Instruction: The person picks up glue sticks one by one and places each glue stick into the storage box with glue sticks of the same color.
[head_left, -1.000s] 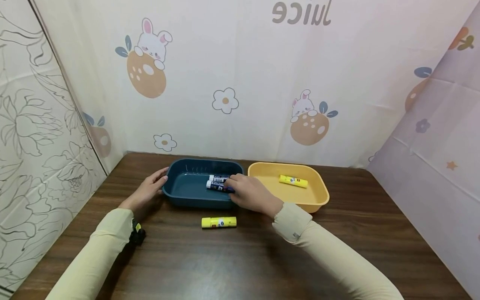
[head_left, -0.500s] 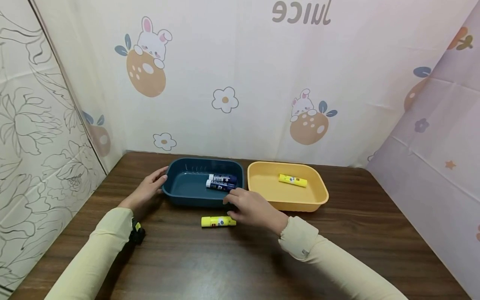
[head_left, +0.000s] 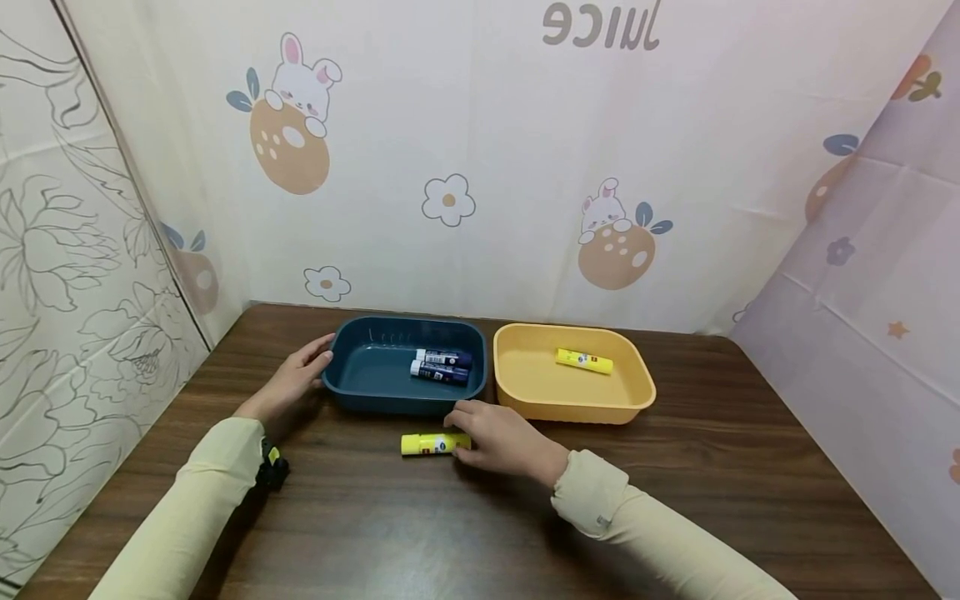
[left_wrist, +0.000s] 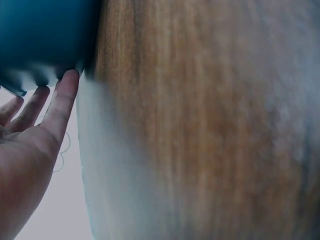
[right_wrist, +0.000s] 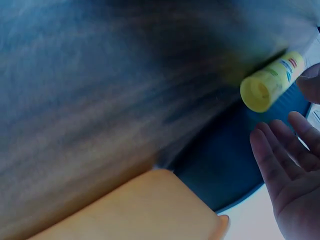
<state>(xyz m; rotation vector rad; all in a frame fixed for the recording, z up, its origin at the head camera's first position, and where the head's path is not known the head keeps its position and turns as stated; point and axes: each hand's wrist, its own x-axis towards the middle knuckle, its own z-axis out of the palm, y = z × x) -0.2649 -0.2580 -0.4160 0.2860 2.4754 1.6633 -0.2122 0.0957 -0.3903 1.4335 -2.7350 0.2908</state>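
A yellow glue stick [head_left: 427, 444] lies on the table in front of the dark blue tray [head_left: 397, 405]. My right hand [head_left: 498, 437] is at its right end, thumb and fingers spread to either side. In the right wrist view the thumb [right_wrist: 311, 86] is right beside the glue stick [right_wrist: 272, 82], and the straight fingers stand apart from it. At the blue tray's left end, my left hand [head_left: 292, 379] touches the outer wall with extended fingertips [left_wrist: 70, 77]. Two dark blue glue sticks with white ends [head_left: 441, 372] lie side by side inside that tray.
A yellow tray [head_left: 577, 412] stands just right of the blue one, with another yellow glue stick [head_left: 583, 361] in it. A patterned curtain [head_left: 450, 250] rises behind the wooden table [head_left: 360, 533]. A small black device [head_left: 272, 468] is at the left wrist.
My right hand has let go of the dark blue glue stick in the blue tray and come down toward the front, to the yellow glue stick on the table. The left hand stays put.
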